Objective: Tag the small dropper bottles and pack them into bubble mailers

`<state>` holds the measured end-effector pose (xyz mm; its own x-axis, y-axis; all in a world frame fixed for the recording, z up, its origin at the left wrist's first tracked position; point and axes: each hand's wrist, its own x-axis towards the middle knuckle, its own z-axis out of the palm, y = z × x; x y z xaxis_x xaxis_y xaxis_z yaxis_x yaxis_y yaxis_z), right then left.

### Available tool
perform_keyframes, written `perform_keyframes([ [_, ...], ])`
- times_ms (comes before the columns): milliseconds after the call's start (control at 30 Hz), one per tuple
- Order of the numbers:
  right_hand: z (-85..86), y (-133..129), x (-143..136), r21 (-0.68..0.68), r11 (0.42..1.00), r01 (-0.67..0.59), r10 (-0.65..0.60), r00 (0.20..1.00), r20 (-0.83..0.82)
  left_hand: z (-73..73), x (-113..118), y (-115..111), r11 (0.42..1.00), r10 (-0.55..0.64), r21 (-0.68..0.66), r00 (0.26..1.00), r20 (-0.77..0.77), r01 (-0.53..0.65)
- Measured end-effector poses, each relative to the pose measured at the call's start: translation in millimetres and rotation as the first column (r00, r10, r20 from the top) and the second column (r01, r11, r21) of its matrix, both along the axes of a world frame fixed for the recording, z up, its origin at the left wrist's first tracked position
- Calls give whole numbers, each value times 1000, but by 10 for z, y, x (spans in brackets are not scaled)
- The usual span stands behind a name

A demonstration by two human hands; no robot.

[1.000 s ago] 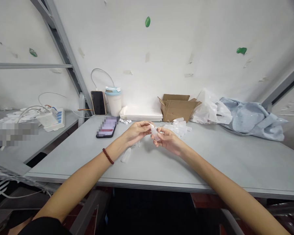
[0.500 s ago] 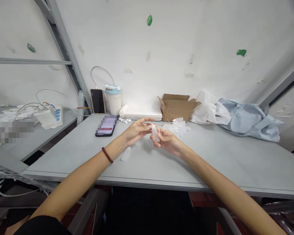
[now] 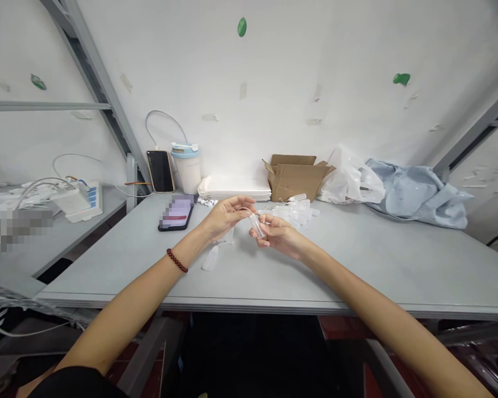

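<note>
A small translucent plastic bottle (image 3: 256,225) is pinched in my right hand (image 3: 284,237), tilted with its narrow end up toward the left. My left hand (image 3: 228,218) is closed at that narrow end, its thumb and fingertips on a thin pale cord (image 3: 244,209) that curves over to the bottle. How the cord meets the bottle is too small to make out. Below my left hand, a similar translucent piece (image 3: 210,258) with a cord lies on the grey table (image 3: 249,282). Beyond my right hand is a pile of similar translucent pieces (image 3: 296,213).
Along the wall stand a propped phone (image 3: 160,171), a lidded cup (image 3: 186,168), a white stack (image 3: 236,189), an open cardboard box (image 3: 294,179), a white plastic bag (image 3: 351,177) and blue cloth (image 3: 417,193). Another phone (image 3: 177,214) and small white pieces (image 3: 207,202) lie left.
My left fingertips have drawn away from the bottle's narrow end, and the cord's curve now shows between them. Both hands and the whole view have shifted slightly.
</note>
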<state>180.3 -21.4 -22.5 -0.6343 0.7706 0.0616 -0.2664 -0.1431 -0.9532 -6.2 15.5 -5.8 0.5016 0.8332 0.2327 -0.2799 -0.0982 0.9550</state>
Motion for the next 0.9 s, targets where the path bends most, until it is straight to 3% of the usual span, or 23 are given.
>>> perform_keyframes([
  [367, 33, -8, 4, 47, 997, 53, -54, 998, 13, 44, -1, -18, 1000, -8, -19, 990, -139, 5],
  [667, 28, 18, 46, -25, 999, 26, -29, 995, -99, -5, -13, 7, 997, -79, 10, 997, -23, 79],
  [900, 40, 23, 67, -14, 999, 33, -34, 996, -78, 48, -13, -29, 986, -126, 91, 978, -164, 142],
])
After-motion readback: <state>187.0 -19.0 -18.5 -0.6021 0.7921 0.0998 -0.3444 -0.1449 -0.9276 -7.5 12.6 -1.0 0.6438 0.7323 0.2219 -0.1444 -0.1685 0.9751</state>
